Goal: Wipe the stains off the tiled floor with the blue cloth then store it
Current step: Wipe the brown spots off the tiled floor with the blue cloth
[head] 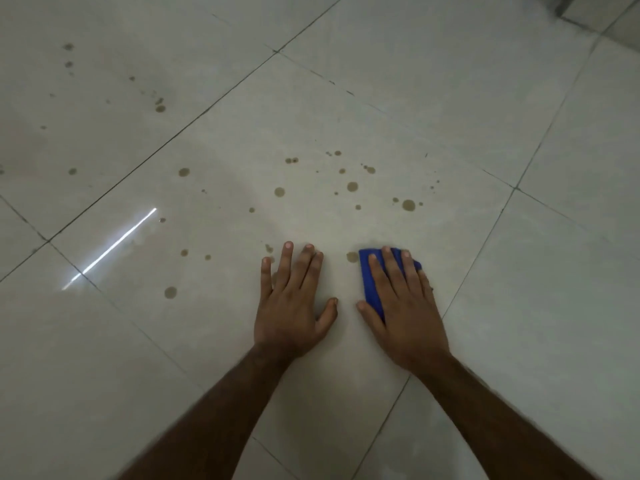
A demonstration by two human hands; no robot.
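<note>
A folded blue cloth [369,276] lies flat on the pale tiled floor [485,133]. My right hand [405,306] presses on top of it with straight fingers, covering most of it. My left hand [291,299] rests flat on the bare tile just to the left, fingers spread. Several brown stains dot the tile ahead: one stain [352,257] touches the cloth's left front corner, a larger stain [408,205] lies farther ahead, and more stains [170,292] sit to the left.
Dark grout lines [162,147] cross the floor diagonally. A bright strip of reflected light [114,247] shines on the left tile. More small stains [160,108] spot the far left tile. A grey edge [588,15] shows at the top right corner.
</note>
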